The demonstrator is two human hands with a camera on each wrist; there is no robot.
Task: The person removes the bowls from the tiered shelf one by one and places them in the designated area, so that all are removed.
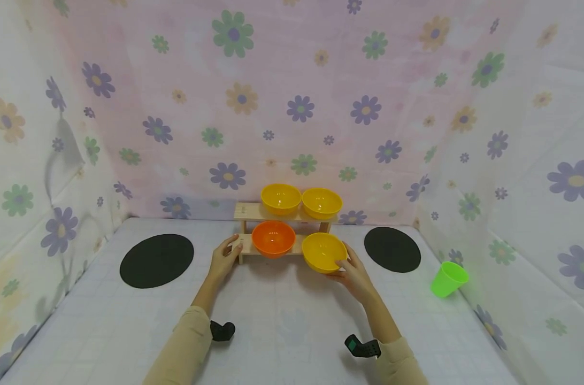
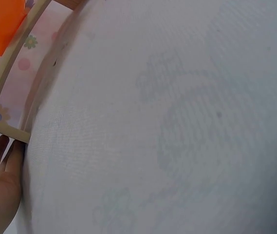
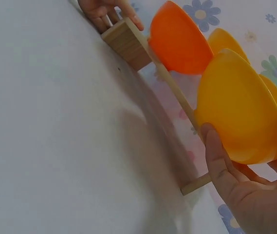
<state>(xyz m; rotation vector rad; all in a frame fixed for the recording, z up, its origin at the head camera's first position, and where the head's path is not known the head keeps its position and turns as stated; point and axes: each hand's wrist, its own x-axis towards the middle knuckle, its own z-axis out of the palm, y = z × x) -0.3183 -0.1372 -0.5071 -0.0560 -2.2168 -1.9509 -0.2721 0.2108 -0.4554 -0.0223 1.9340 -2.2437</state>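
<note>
A two-step wooden rack (image 1: 253, 212) stands near the back wall. My right hand (image 1: 353, 275) holds a yellow bowl (image 1: 324, 253) at the right end of the lower step, thumb at the rim and fingers under its side. In the right wrist view that bowl (image 3: 243, 107) is tilted, close over the step. My left hand (image 1: 223, 259) grips the left end of the lower step; the right wrist view shows its fingers (image 3: 99, 12) around that end. An orange bowl (image 1: 274, 239) sits on the lower step between the hands. Two more yellow bowls, left (image 1: 281, 199) and right (image 1: 322, 203), sit on the upper step.
A black round mat (image 1: 157, 261) lies to the left, and another black mat (image 1: 392, 249) to the right. At the far right a green cup (image 1: 448, 279) stands by the side wall. Flower-patterned cloth (image 1: 282, 80) encloses the white-covered table (image 1: 282, 342).
</note>
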